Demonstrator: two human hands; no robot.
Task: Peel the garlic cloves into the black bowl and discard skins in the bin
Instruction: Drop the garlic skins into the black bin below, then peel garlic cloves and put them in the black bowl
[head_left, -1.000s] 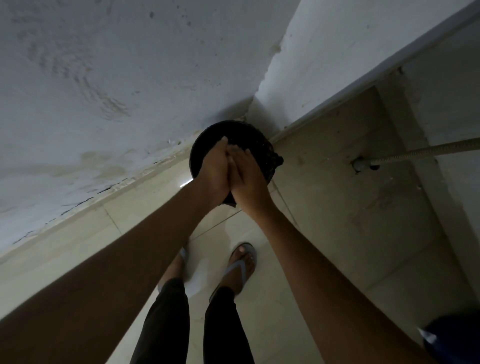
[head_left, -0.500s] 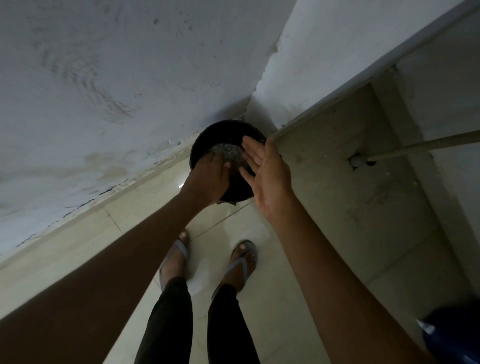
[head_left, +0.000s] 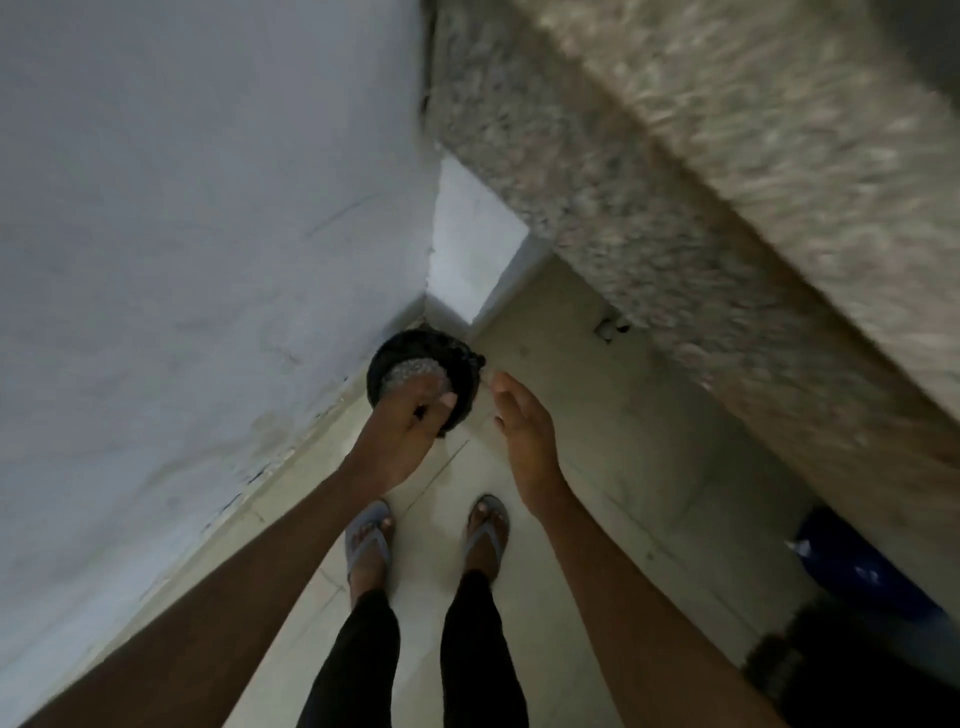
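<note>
A round black bin (head_left: 465, 387) lined with a dark bag stands on the floor in the corner, with pale grey scraps (head_left: 413, 370) inside. My left hand (head_left: 408, 434) hovers over its near rim, fingers bunched together and pointing down. A small pale speck sits at the fingertips; I cannot tell what it is. My right hand (head_left: 524, 434) is held flat and empty just right of the bin, apart from it. No black bowl or garlic cloves are in view.
A white wall (head_left: 182, 234) runs along the left. A speckled stone counter edge (head_left: 675, 218) overhangs at the upper right. My feet in sandals (head_left: 480, 530) stand on pale floor tiles. A blue object (head_left: 852, 566) and a dark object (head_left: 810, 670) sit at the lower right.
My hands were pressed together over the bin, then parted. The right hand has drawn off to the right, the left stays over the rim. The view has pulled back and up.
</note>
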